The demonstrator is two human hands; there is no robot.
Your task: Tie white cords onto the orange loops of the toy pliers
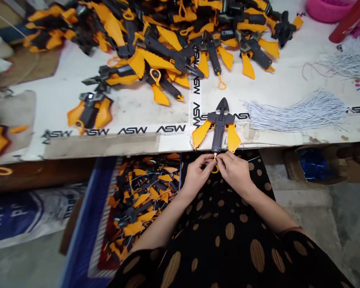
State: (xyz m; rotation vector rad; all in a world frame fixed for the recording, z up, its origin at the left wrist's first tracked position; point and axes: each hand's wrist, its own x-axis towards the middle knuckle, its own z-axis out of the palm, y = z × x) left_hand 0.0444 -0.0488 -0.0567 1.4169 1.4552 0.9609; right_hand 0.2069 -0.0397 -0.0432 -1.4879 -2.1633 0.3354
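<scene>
A black toy with two orange wings [219,128] lies at the table's front edge, its dark pointed tip facing away from me. A small orange loop [215,166] hangs from its near end, over the edge. Both hands meet there. My left hand [199,172] pinches at the loop from the left, fingers closed. My right hand [234,170] is closed at the same spot from the right, and a thin white wire [256,157] sticks out beyond it. The fingertips partly hide the loop and the wire.
Many similar black and orange toys [168,44] are piled along the back of the table [132,146]. White wires [300,114] lie in a bundle at right. Below the edge at left, a blue crate [88,216] holds more toys. A red cylinder [349,22] is back right.
</scene>
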